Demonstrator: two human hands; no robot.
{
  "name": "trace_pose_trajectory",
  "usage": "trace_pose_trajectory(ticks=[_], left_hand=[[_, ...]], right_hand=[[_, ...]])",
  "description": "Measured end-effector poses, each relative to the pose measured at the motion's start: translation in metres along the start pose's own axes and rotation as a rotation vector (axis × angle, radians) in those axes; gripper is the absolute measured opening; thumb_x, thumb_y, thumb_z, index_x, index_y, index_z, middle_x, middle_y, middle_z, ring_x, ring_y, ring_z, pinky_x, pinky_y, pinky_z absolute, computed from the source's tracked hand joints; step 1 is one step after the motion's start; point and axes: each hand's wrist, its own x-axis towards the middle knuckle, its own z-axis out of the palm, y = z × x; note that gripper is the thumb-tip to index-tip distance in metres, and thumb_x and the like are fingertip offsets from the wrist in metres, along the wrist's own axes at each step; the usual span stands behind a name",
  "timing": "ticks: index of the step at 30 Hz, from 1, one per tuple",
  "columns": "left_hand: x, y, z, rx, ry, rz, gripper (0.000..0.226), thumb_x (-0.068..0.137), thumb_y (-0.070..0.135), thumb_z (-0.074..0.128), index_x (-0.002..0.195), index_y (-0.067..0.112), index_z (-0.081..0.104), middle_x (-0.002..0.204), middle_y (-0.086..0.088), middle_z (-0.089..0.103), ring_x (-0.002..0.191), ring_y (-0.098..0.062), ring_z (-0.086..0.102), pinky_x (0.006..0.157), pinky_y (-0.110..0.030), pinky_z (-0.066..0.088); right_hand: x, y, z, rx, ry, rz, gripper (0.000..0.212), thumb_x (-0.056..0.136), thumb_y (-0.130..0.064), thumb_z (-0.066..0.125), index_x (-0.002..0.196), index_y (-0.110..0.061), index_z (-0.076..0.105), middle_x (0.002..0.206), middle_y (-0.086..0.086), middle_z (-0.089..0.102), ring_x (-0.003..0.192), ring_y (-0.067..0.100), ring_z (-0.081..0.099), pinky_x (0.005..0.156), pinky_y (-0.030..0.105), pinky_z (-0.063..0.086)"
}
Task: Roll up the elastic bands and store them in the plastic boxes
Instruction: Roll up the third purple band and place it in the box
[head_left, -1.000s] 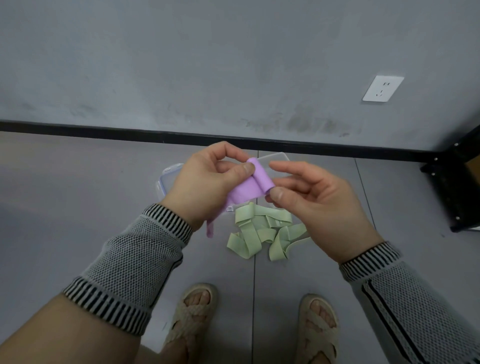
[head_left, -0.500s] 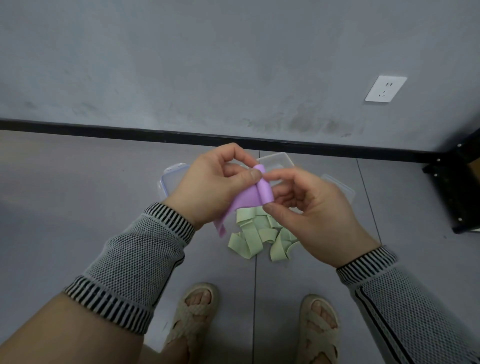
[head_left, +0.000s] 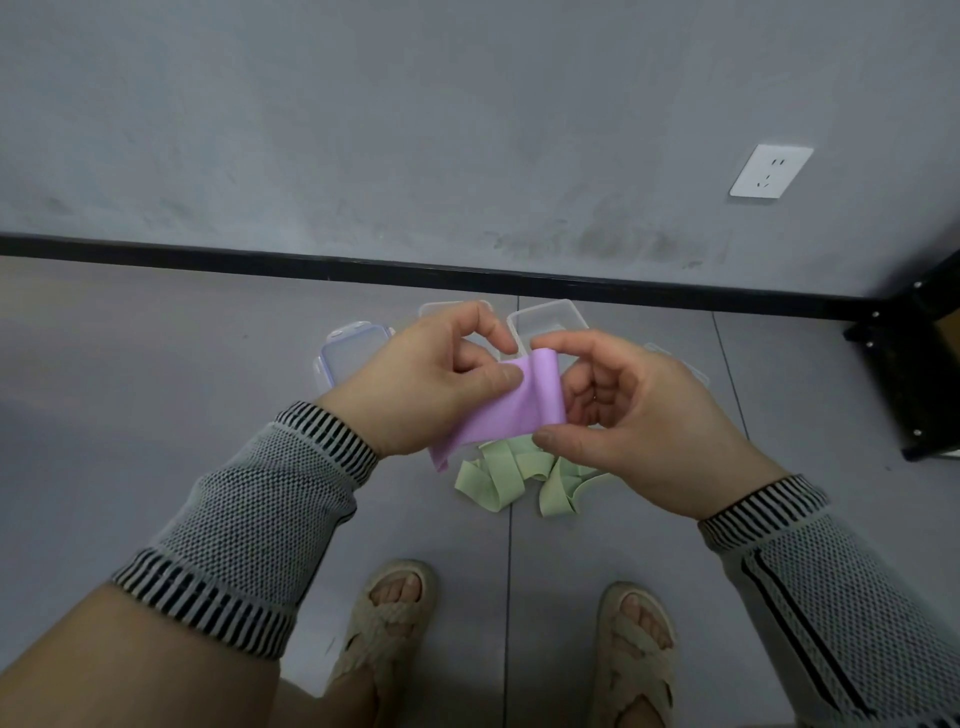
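Purple and smooth, the elastic band (head_left: 511, 410) hangs between our hands above the floor (head_left: 130, 364), its top edge curled over. Our left hand (head_left: 426, 384) pinches its left side under the thumb; our right hand (head_left: 639, 415) pinches the right edge between thumb and forefinger. Below them a heap of pale green bands (head_left: 524, 478) lies on the grey floor, with clear plastic boxes (head_left: 550, 322) near its far edge, by the black skirting (head_left: 208, 260). A white socket (head_left: 771, 171) sits on the grey wall.
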Motion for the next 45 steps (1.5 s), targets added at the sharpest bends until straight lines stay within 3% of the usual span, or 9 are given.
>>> trace_pose_trajectory(ticks=[6, 13, 16, 19, 23, 26, 32, 40, 45], left_hand=[[0.000, 0.001, 0.000, 0.131, 0.043, 0.062, 0.018, 0.084, 0.015, 0.066, 0.089, 0.026, 0.053, 0.067, -0.001, 0.070, 0.054, -0.026, 0.062, 0.051, -0.044, 0.052], [0.003, 0.000, 0.014, 0.200, 0.221, 0.047, 0.022, 0.073, 0.038, 0.076, 0.075, 0.026, 0.057, 0.063, 0.006, 0.070, 0.063, -0.014, 0.066, 0.061, -0.039, 0.056], [0.004, 0.002, 0.014, 0.170, 0.265, 0.029, 0.020, 0.076, 0.032, 0.074, 0.071, 0.025, 0.056, 0.065, 0.001, 0.071, 0.066, -0.022, 0.067, 0.060, -0.048, 0.056], [0.002, 0.005, 0.009, 0.063, 0.230, 0.012, 0.015, 0.081, 0.025, 0.070, 0.077, 0.018, 0.058, 0.064, -0.003, 0.070, 0.061, -0.027, 0.065, 0.054, -0.052, 0.055], [0.001, 0.005, 0.005, -0.069, 0.191, -0.004, 0.012, 0.085, 0.018, 0.066, 0.079, 0.015, 0.056, 0.058, -0.002, 0.065, 0.052, -0.011, 0.057, 0.047, -0.023, 0.046], [0.001, 0.003, 0.007, -0.076, 0.150, -0.003, 0.011, 0.086, 0.015, 0.064, 0.080, 0.017, 0.055, 0.056, 0.003, 0.064, 0.051, -0.007, 0.056, 0.049, -0.020, 0.044], [0.002, 0.002, 0.008, -0.066, 0.120, -0.002, 0.007, 0.087, 0.013, 0.064, 0.084, 0.019, 0.062, 0.073, -0.014, 0.070, 0.062, -0.015, 0.059, 0.057, -0.025, 0.046], [0.003, 0.004, 0.008, -0.062, 0.166, -0.003, 0.010, 0.086, 0.008, 0.065, 0.092, 0.016, 0.065, 0.070, -0.005, 0.070, 0.064, -0.012, 0.061, 0.057, -0.024, 0.050], [0.003, 0.003, 0.010, -0.055, 0.180, 0.007, 0.011, 0.082, 0.013, 0.070, 0.087, 0.023, 0.066, 0.073, -0.005, 0.071, 0.067, -0.012, 0.064, 0.065, -0.029, 0.055]], right_hand=[[-0.001, 0.004, 0.000, -0.273, 0.068, -0.048, 0.053, 0.069, -0.013, 0.080, 0.106, -0.041, 0.057, 0.072, -0.004, 0.060, 0.065, 0.010, 0.058, 0.068, 0.028, 0.053], [0.006, 0.002, 0.017, -0.647, 0.143, -0.219, 0.033, 0.078, -0.015, 0.065, 0.111, -0.021, 0.063, 0.068, -0.022, 0.043, 0.067, -0.006, 0.047, 0.065, 0.010, 0.037], [0.006, 0.005, 0.016, -0.555, 0.136, -0.181, 0.056, 0.074, -0.013, 0.071, 0.125, -0.028, 0.057, 0.074, -0.021, 0.045, 0.072, -0.007, 0.048, 0.068, 0.005, 0.037], [0.003, 0.005, 0.011, -0.240, 0.099, -0.082, 0.057, 0.077, -0.019, 0.072, 0.125, -0.042, 0.052, 0.079, -0.010, 0.055, 0.074, 0.007, 0.053, 0.067, 0.021, 0.047], [0.001, 0.000, 0.007, 0.043, 0.045, 0.016, 0.040, 0.093, -0.009, 0.052, 0.125, -0.034, 0.054, 0.075, -0.014, 0.061, 0.075, 0.003, 0.060, 0.072, 0.020, 0.050], [0.002, -0.001, 0.008, 0.164, 0.044, 0.052, 0.041, 0.093, -0.002, 0.051, 0.117, -0.034, 0.058, 0.067, -0.008, 0.064, 0.069, 0.009, 0.066, 0.071, 0.022, 0.054], [0.004, 0.003, 0.006, 0.140, 0.074, 0.017, 0.045, 0.087, 0.003, 0.059, 0.108, -0.037, 0.061, 0.065, 0.000, 0.065, 0.063, 0.014, 0.062, 0.069, 0.024, 0.054], [0.007, 0.004, 0.012, 0.047, 0.091, -0.021, 0.047, 0.085, 0.003, 0.062, 0.108, -0.039, 0.061, 0.076, 0.023, 0.061, 0.059, 0.015, 0.051, 0.057, 0.022, 0.045], [0.007, 0.006, 0.012, -0.043, 0.130, -0.018, 0.048, 0.083, -0.003, 0.066, 0.111, -0.041, 0.061, 0.074, 0.015, 0.062, 0.059, 0.017, 0.055, 0.060, 0.028, 0.050]])
